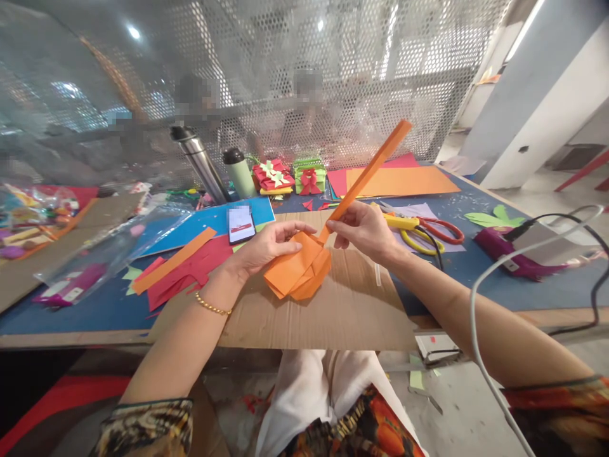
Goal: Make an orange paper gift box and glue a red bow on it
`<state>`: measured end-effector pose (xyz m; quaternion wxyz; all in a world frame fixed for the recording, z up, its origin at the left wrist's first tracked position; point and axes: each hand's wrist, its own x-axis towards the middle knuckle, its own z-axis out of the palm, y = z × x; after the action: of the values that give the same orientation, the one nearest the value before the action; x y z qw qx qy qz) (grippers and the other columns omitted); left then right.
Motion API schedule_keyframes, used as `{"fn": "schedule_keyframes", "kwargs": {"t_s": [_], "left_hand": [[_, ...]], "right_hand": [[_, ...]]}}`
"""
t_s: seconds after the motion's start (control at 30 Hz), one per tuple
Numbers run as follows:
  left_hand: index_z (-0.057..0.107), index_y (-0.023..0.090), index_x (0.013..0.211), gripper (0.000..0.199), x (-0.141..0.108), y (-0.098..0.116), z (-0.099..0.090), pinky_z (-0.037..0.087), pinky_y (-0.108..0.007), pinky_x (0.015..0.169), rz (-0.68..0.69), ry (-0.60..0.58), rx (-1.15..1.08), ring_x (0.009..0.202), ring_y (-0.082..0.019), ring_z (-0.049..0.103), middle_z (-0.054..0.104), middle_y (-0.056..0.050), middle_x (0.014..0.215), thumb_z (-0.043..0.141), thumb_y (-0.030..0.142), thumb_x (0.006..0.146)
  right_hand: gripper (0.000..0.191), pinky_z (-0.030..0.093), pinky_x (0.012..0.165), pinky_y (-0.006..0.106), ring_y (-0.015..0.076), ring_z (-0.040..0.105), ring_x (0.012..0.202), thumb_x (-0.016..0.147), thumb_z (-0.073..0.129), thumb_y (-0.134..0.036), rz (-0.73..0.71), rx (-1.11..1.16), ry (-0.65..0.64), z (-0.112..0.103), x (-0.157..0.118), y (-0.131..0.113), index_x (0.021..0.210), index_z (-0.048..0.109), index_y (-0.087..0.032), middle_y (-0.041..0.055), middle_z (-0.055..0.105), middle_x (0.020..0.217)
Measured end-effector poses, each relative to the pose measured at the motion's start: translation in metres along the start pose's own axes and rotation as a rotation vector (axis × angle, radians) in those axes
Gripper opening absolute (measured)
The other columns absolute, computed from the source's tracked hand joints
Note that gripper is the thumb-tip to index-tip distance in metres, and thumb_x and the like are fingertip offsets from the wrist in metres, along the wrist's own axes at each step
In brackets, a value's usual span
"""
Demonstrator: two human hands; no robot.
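My left hand (276, 244) is closed on a folded orange paper piece (299, 270), held low over a sheet of brown cardboard (314, 324). Between the thumb and fingers of my right hand (359, 228) is a long orange paper strip (373, 168), slanting up to the right. The strip's lower end meets the folded piece at its upper right corner; whether the two are joined I cannot tell. Just right of my right hand lie a yellow glue gun (399, 221) and scissors (445, 231) with red and yellow handles.
Behind the hands stand a steel bottle (202, 165), a green bottle (239, 172), and red (272, 176) and green (310, 178) paper boxes with bows. A phone (241, 223) rests on a blue folder (209, 219). A white cable (476, 304) loops at right. Orange sheets (404, 182) lie behind.
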<state>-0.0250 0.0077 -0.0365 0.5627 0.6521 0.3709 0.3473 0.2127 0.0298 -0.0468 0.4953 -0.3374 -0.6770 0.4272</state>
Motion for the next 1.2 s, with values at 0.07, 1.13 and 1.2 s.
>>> {"fn": "schedule_keyframes", "kwargs": {"t_s": [0.07,1.13,1.2], "left_hand": [[0.075,0.017,0.118,0.042,0.0,-0.001,0.0,0.053,-0.026,0.079,-0.009,-0.016,0.003,0.089,-0.016,0.067,0.074,-0.007,0.111,0.084,0.027,0.078],[0.066,0.017,0.088,0.041,0.003,-0.002,0.003,0.042,-0.027,0.072,0.005,0.021,0.123,0.078,-0.012,0.054,0.062,0.0,0.085,0.092,0.045,0.073],[0.065,0.017,0.086,0.045,0.005,-0.003,0.004,0.04,-0.026,0.07,-0.01,0.043,0.123,0.076,-0.012,0.053,0.061,0.001,0.083,0.093,0.049,0.071]], "right_hand": [[0.019,0.05,0.042,0.022,0.0105,0.063,0.044,0.077,0.072,-0.036,-0.039,-0.049,0.01,0.0,-0.002,0.0,0.08,0.062,-0.02,0.0,0.071,0.069],[0.021,0.043,0.038,0.022,0.0077,0.053,0.041,0.073,0.077,-0.036,0.038,0.009,-0.047,0.006,-0.007,-0.002,0.077,0.065,-0.019,0.0005,0.071,0.068],[0.023,0.043,0.039,0.022,0.0078,0.053,0.041,0.073,0.078,-0.037,0.043,-0.002,-0.047,0.006,-0.007,-0.002,0.076,0.065,-0.019,0.0008,0.071,0.067]]}}
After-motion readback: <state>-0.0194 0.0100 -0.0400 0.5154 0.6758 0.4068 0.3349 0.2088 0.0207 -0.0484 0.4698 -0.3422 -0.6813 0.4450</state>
